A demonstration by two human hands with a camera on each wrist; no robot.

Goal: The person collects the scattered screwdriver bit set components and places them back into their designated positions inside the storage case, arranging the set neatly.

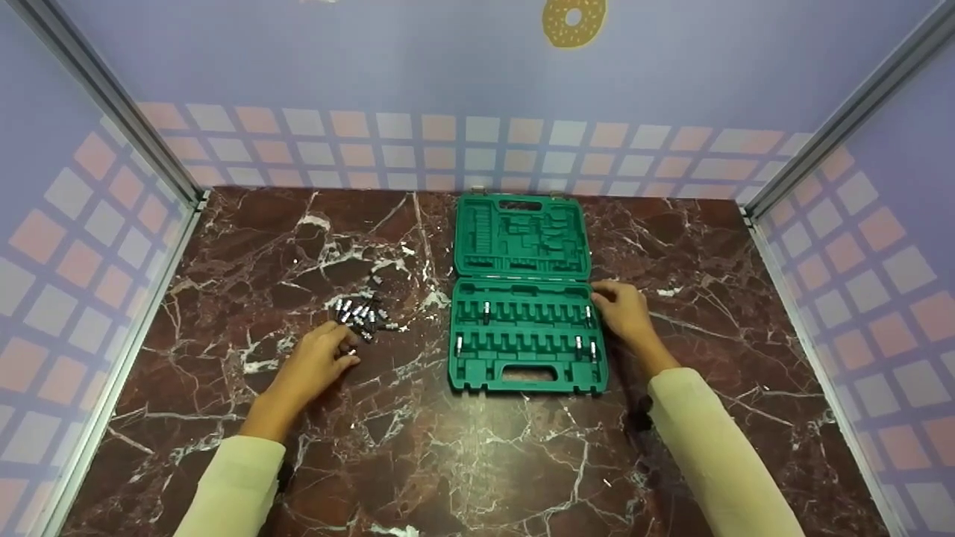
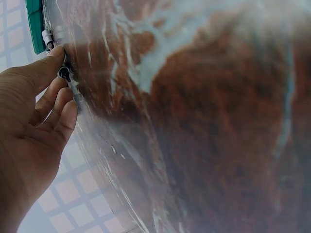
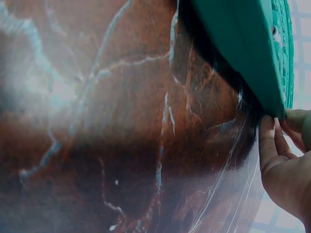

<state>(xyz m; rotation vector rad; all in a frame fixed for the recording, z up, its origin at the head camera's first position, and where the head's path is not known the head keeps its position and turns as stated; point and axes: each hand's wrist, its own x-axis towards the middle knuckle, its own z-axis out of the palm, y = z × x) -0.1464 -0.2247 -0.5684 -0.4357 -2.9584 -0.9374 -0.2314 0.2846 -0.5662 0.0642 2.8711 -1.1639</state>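
Note:
A green socket case (image 1: 528, 289) lies spread wide on the table, with several bit sockets (image 1: 486, 312) standing in its near half. My right hand (image 1: 625, 309) grips the case's right edge near the hinge; in the right wrist view, the thumb and fingers meet at the green edge. To the left is a pile of small chrome and dark bit sockets (image 1: 364, 313). Beside the pile's near side, my left hand (image 1: 317, 362) pinches one bit socket (image 2: 64, 73) between thumb and fingers. Most of that piece is hidden by the fingers.
The brown marbled table (image 1: 418, 447) has patterned walls on its left, right and far sides. A stretch of tabletop separates the pile from the case. The case lid (image 1: 522, 235) lies back toward the far wall (image 1: 477, 67).

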